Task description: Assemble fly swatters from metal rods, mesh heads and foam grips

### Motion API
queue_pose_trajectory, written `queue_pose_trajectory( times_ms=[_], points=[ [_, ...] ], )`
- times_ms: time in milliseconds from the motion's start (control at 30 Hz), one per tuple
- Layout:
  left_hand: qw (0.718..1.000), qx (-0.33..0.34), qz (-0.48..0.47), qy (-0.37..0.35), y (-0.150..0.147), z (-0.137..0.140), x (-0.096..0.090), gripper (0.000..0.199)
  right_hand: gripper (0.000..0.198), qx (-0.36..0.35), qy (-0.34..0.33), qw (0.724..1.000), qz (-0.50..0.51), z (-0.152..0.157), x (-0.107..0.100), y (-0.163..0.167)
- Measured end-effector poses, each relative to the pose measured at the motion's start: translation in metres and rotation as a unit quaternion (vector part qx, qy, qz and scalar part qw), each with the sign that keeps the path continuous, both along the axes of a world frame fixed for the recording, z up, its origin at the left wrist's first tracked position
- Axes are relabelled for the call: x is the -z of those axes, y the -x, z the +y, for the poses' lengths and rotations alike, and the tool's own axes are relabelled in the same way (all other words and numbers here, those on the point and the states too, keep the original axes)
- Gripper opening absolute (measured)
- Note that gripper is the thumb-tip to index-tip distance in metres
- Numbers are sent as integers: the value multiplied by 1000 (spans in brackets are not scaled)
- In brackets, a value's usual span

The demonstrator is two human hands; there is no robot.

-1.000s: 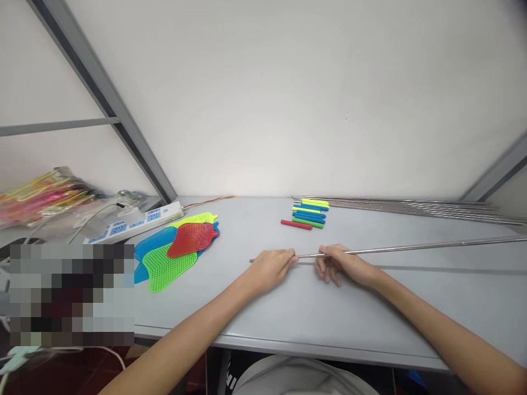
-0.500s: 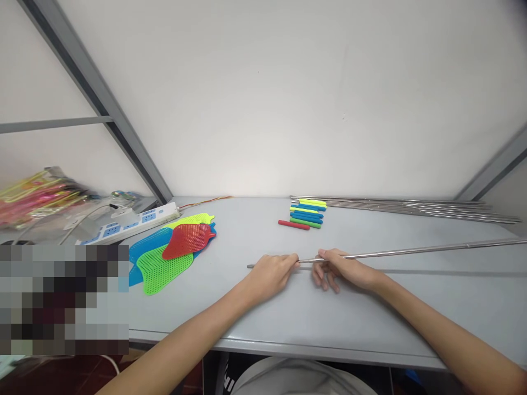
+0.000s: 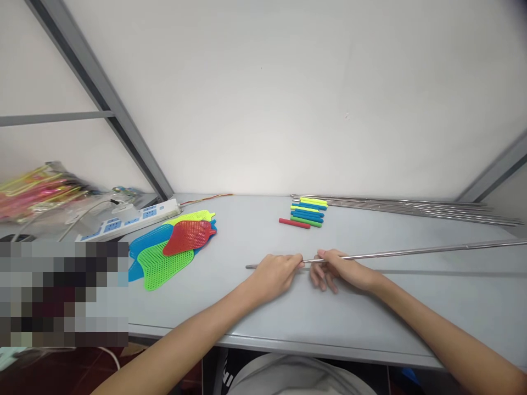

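Observation:
A long, thin telescopic metal rod (image 3: 411,252) runs across the table and leaves the view at the right. My left hand (image 3: 276,277) is closed round its thinner section, and the rod's narrow tip sticks out to the left of the hand. Just to the right, my right hand (image 3: 340,269) holds the rod between thumb and palm, its other fingers loosely curled below. Left of my hands lie perforated fly swatter heads: a red one (image 3: 189,237), a green one (image 3: 167,266), a yellow one (image 3: 189,216) and blue ones (image 3: 152,241) partly hidden underneath.
Behind my hands lie several blue, yellow and green plastic sticks (image 3: 308,213), with a red stick (image 3: 294,223) in front. More metal rods (image 3: 411,210) lie along the wall. At the left are a power strip (image 3: 132,220) and bagged colourful items (image 3: 41,192). The lower left is pixelated.
My left hand has shifted slightly right along the rod, nearer my right hand. A little more of the tip shows. The right hand keeps almost the same place.

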State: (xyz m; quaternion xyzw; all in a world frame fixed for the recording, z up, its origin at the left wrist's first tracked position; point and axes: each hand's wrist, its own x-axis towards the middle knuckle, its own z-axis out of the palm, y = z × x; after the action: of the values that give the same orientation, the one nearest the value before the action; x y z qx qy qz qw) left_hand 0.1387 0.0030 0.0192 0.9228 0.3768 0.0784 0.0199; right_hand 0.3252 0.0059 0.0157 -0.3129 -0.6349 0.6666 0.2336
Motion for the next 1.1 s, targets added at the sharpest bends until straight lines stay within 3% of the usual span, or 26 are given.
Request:
queue_pose_trajectory(
  times_ms=[367, 733, 1100],
  points=[
    [1000, -3, -7, 7, -5, -3, -1, 20, 49, 4, -39, 999, -29, -5, -5, 4],
    [997, 1, -70, 41, 6, 8, -5, 30, 45, 76, 21, 997, -21, 0, 2, 4],
    [995, -34, -92, 32, 21, 21, -13, 33, 37, 205, 10, 979, 4, 16, -6, -19]
  ],
)
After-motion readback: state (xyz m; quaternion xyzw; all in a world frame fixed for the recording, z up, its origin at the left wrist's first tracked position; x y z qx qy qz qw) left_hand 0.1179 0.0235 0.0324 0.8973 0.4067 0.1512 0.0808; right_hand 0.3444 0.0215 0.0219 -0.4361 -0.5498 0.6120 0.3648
